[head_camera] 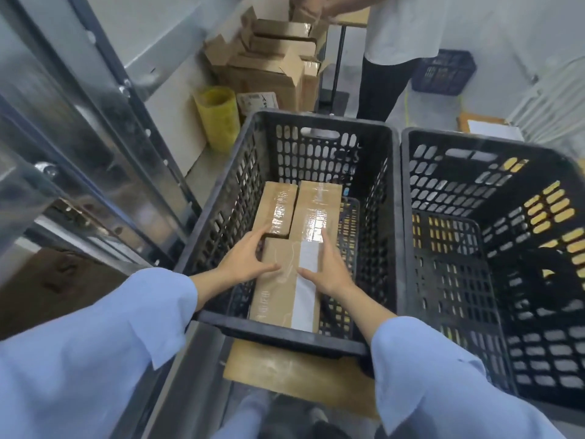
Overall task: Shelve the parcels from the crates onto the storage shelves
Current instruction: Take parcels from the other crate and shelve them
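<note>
Cardboard near parcel (285, 288): flat, oblong and brown, with a white label strip and glossy tape. It lies at the near end of the left crate (316, 120).
My hands: left hand (243, 261) and right hand (330, 269) clasp its long sides, thumbs on top.
Far parcels: narrow box (277, 207) and wider box (316, 210), taped, side by side.
Crates: black perforated plastic. The right crate (474, 139) stands flush beside the left.
Room: shiny metal shelf frame (79, 122) at my left, cardboard sheet (294, 372) on the floor.
</note>
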